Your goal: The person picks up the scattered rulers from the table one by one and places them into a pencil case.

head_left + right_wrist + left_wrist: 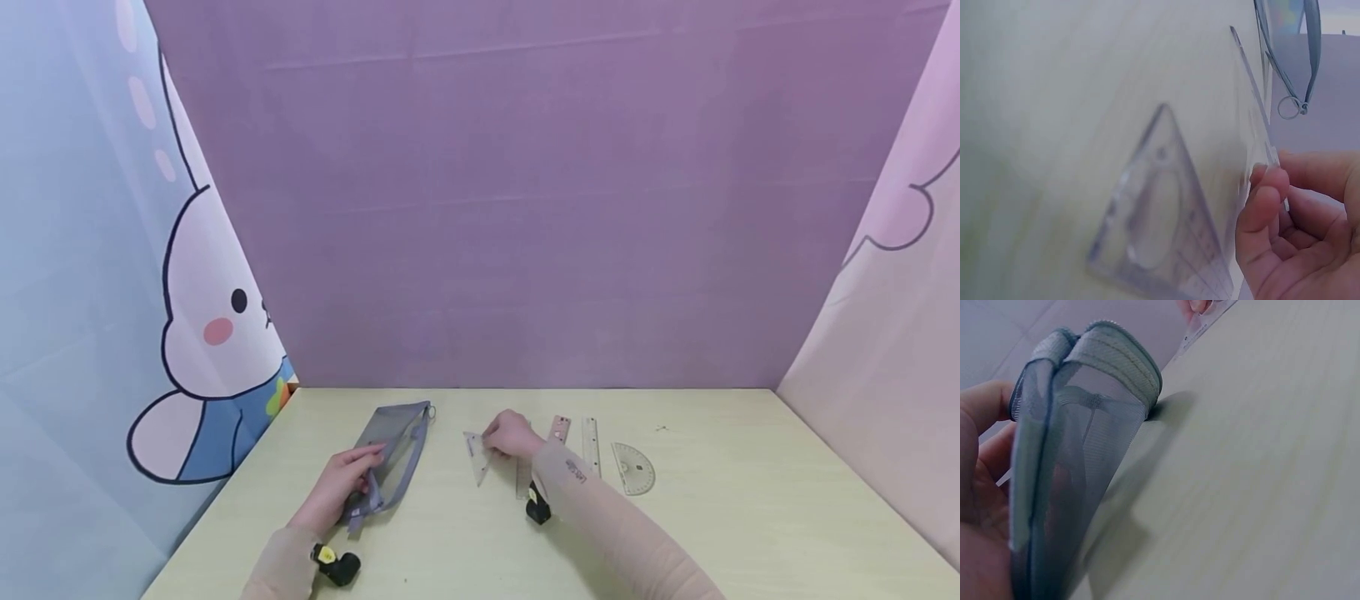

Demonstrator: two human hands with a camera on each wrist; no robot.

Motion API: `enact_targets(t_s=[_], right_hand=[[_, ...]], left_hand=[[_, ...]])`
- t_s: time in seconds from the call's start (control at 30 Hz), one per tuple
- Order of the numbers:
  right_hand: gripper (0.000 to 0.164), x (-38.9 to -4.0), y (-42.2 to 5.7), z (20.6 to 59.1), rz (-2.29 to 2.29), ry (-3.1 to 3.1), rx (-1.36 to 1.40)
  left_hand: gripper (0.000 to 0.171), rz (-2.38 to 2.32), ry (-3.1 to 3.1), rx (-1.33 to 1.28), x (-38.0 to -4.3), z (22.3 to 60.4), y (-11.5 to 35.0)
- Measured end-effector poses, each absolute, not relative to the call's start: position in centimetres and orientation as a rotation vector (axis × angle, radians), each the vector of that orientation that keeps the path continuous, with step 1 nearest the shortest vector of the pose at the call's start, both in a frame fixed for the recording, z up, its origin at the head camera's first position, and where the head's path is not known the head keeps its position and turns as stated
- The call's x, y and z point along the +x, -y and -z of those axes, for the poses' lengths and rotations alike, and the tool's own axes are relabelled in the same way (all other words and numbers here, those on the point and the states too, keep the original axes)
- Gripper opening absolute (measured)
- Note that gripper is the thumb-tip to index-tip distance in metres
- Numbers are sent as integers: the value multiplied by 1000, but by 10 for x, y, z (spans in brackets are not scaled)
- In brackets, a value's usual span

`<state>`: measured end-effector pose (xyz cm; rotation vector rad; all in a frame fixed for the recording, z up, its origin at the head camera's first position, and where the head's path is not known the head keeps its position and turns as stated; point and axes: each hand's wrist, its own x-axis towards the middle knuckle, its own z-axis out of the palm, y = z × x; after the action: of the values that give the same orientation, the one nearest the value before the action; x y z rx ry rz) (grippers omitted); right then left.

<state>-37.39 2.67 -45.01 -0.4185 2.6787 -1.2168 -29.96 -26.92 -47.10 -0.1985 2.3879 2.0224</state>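
Note:
My left hand [341, 483] grips the near side of a grey-blue mesh zipper pouch [415, 457]. In the left wrist view the pouch [1097, 444] bulges open, its zipper edge curving at the top and fingers behind its side. To the right, my right hand [513, 435] pinches a clear plastic set square [477, 457] between thumb and fingers. The right wrist view shows this piece nearly edge-on, tilted up from the table. Another clear set square [1204, 244], with an oval cutout, lies flat beside the right hand there.
Right of the hand lie a pinkish ruler [559, 428], a clear ruler [591, 446] and a clear protractor [634, 469]. A small dark thing [662, 428] lies farther right on the pale wooden table [750, 517]. Purple cloth [525, 208] hangs behind the table.

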Motion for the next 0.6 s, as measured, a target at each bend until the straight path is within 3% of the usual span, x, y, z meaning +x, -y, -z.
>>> enact_targets(t_s=[0.27,0.6], right_hand=[[15,-374,-31,449,1320,-2601,-419],[21,-373,-39,446,1531,-2370,-397]], left_hand=[[42,-2008,-2396,-193,-300,471,270],[41,-2013,-2385,-208,-301,472,270]])
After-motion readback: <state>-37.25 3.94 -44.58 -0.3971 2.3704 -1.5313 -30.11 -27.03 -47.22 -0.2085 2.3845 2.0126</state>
